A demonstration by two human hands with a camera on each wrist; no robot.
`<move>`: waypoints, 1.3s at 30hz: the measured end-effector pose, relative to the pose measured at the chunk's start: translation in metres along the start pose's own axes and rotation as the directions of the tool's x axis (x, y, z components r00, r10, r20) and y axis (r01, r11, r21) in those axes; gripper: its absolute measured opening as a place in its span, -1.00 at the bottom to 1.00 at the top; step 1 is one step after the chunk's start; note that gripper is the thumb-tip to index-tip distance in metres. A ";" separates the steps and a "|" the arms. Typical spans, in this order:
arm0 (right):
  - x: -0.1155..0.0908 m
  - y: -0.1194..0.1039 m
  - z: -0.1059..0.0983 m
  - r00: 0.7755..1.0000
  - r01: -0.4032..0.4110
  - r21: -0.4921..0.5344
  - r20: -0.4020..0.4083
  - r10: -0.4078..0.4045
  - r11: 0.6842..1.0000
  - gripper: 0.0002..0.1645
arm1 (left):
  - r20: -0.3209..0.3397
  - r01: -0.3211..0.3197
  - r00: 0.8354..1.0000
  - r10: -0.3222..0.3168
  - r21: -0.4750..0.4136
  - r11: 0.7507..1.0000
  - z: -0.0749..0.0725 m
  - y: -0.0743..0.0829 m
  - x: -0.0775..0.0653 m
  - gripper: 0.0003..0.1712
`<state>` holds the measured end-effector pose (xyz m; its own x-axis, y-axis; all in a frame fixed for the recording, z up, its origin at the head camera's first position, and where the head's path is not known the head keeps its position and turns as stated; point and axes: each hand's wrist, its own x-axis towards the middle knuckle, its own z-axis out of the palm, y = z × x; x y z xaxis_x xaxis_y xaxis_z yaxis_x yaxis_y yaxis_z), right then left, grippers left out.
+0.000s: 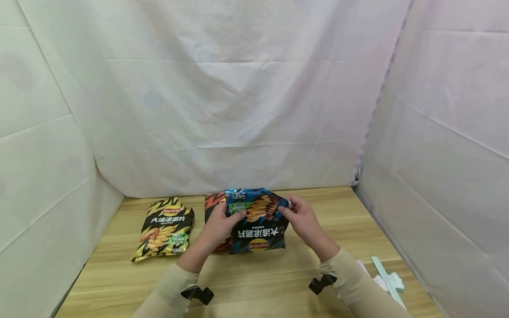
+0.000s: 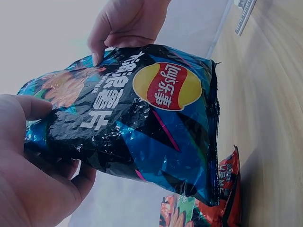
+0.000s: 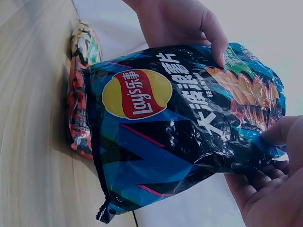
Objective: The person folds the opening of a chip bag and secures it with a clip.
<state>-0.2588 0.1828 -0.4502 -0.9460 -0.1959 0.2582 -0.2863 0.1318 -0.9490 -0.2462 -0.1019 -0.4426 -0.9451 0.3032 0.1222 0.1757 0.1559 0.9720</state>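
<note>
Both hands hold a blue and black bag of potato chips [image 1: 260, 223] upside down from the head view, its yellow and red logo lowest. My left hand [image 1: 219, 223] grips the bag's left side, thumb on the front and fingers behind. On the opposite side my right hand [image 1: 305, 219] pinches the edge, thumb across the front. In the left wrist view the chip bag [image 2: 128, 113] hangs above the table. A red and black chip bag [image 1: 214, 204] lies partly hidden behind it. Left of that lies a yellow and black chip bag [image 1: 165, 229].
Pale green and pink stick-like items [image 1: 387, 278] lie at the table's right side, partly covered by the right sleeve. White cloth [image 1: 238, 97] hangs at the back and both sides of the wooden table [image 1: 254, 287].
</note>
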 end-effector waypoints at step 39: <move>-0.026 0.013 0.018 0.993 0.071 -0.148 0.104 -0.056 0.986 -0.92 | 0.133 -0.035 0.991 0.019 0.121 0.992 -0.023 -0.027 -0.023 -0.60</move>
<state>-0.2351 0.1721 -0.4726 -0.9076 -0.3032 0.2903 -0.3719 0.2601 -0.8911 -0.2356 -0.1353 -0.4672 -0.8965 0.4284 0.1128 0.2410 0.2581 0.9356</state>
